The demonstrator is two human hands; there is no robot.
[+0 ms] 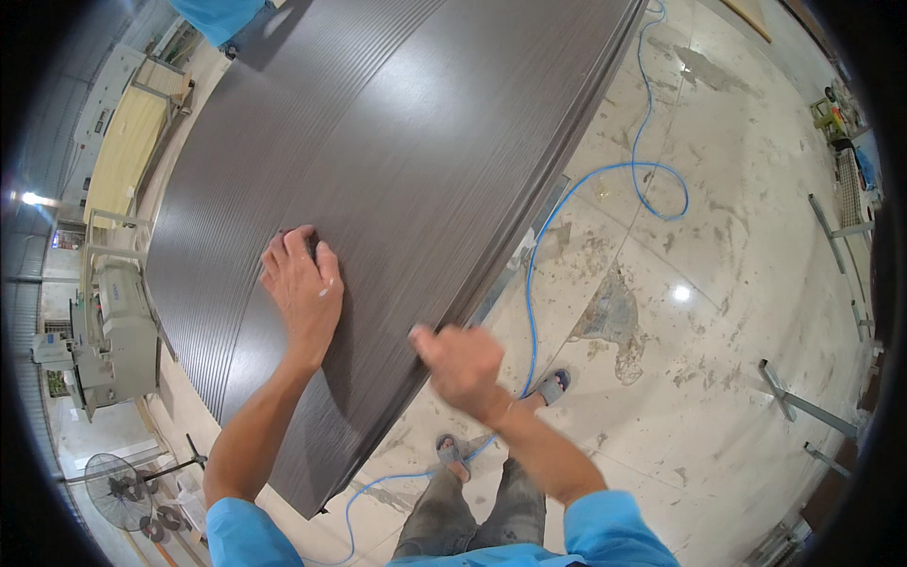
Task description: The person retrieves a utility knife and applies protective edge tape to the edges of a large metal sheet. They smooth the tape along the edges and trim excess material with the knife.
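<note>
A large dark grey-brown door panel [416, 170] with a wood-grain face and bands of fine grooves lies before me, its long edge running along my right. My left hand [307, 293] is over the panel's face, fingers bent, with pale smears on the skin. Something dark shows between thumb and fingers, too small to name. At the panel's right edge, my right hand [463, 364] is closed in a fist with the thumb sticking out toward the edge. It is slightly blurred, and whatever it may hold is hidden.
A blue hose [534, 293] loops over the stained tile floor [718, 378] and passes by my feet. At the far left stands a person in a blue top [217, 14]. A machine [128, 326] and a fan [118, 487] stand on the left, metal stands [803, 406] on the right.
</note>
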